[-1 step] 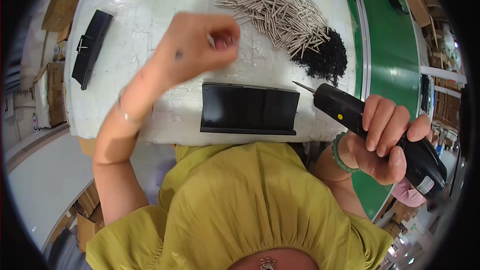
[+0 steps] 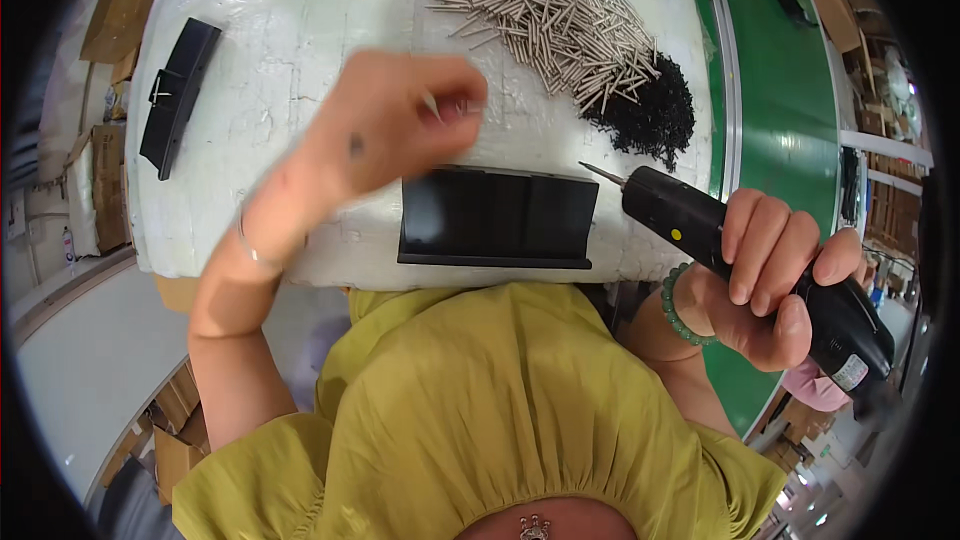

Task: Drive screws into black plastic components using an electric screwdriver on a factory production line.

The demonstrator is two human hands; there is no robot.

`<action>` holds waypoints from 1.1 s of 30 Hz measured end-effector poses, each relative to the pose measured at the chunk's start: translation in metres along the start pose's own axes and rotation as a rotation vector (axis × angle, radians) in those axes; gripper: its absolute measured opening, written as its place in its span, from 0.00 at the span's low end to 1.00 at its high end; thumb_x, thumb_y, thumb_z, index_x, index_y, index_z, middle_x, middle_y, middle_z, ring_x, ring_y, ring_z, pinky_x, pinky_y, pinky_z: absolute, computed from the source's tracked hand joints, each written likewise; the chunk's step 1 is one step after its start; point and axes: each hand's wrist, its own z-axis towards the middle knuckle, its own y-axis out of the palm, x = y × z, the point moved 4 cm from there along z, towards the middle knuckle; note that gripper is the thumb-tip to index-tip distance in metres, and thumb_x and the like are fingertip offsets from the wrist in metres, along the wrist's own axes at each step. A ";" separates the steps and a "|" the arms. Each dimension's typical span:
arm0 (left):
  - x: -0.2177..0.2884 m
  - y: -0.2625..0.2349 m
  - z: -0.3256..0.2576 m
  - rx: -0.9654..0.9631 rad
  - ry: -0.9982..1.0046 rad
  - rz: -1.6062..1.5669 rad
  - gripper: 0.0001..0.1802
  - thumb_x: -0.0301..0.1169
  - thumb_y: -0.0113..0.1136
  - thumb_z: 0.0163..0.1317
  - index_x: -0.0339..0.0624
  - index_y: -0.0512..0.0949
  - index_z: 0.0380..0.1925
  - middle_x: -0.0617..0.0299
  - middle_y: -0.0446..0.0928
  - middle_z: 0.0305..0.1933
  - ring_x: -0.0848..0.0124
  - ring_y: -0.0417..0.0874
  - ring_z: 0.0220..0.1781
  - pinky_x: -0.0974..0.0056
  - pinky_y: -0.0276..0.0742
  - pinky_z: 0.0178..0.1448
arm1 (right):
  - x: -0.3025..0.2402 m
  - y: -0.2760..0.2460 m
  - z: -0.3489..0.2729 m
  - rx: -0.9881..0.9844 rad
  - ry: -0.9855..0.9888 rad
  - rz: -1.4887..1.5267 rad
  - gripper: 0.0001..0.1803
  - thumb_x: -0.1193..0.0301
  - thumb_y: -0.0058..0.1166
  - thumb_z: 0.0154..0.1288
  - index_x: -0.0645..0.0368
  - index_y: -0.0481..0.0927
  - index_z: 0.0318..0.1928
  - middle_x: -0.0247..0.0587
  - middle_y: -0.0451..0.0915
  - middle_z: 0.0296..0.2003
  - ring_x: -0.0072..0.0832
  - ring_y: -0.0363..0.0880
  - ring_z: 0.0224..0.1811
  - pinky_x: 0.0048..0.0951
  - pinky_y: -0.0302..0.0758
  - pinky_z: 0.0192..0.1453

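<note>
My right hand [image 2: 770, 275] is wrapped around a black electric screwdriver [image 2: 675, 212], whose bit points left toward a black plastic part [image 2: 500, 218]. This long, trough-like part lies near the table's front edge. Above its left end hovers my left hand [image 2: 405, 115], smeared by motion, its fingers pinched together. A pale sliver shows by those fingers, but what they hold is too blurred to name. At the back, a heap of slim metal pins [image 2: 555, 25] spreads across the table. Next to it lies a pile of small black pieces [image 2: 655, 115].
A second black part [image 2: 180, 100], with a pale pin-like piece on it, lies at the table's left side. The pale table [image 2: 270, 70] has a plastic-like cover. Right of it runs a green surface [image 2: 785, 120] with a metal rail. Cardboard boxes [image 2: 125, 5] stand at the far left.
My left hand has dropped slightly nearer the black plastic part, still pinched. The screwdriver in my right hand has barely shifted.
</note>
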 end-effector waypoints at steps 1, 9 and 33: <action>0.005 0.008 -0.012 -0.018 0.063 -0.016 0.07 0.18 0.62 0.48 0.37 0.80 0.30 0.60 0.78 0.26 0.68 0.79 0.26 0.70 0.76 0.33 | 0.002 0.004 0.002 -0.046 0.012 0.020 0.14 0.71 0.50 0.51 0.52 0.63 0.38 0.22 0.66 0.16 0.15 0.65 0.16 0.20 0.62 0.30; 0.001 0.038 -0.045 0.147 0.197 0.071 0.10 0.17 0.68 0.43 0.38 0.82 0.29 0.61 0.78 0.30 0.66 0.76 0.32 0.66 0.73 0.33 | 0.019 0.023 0.002 -0.148 0.062 0.054 0.16 0.71 0.56 0.50 0.49 0.65 0.39 0.19 0.69 0.15 0.12 0.67 0.14 0.16 0.64 0.26; -0.001 0.035 -0.055 0.194 0.092 0.100 0.08 0.20 0.64 0.43 0.42 0.79 0.25 0.65 0.75 0.26 0.65 0.74 0.29 0.64 0.73 0.32 | 0.041 0.043 -0.002 -0.248 0.190 0.003 0.17 0.71 0.55 0.53 0.48 0.64 0.42 0.20 0.69 0.17 0.15 0.67 0.15 0.20 0.65 0.26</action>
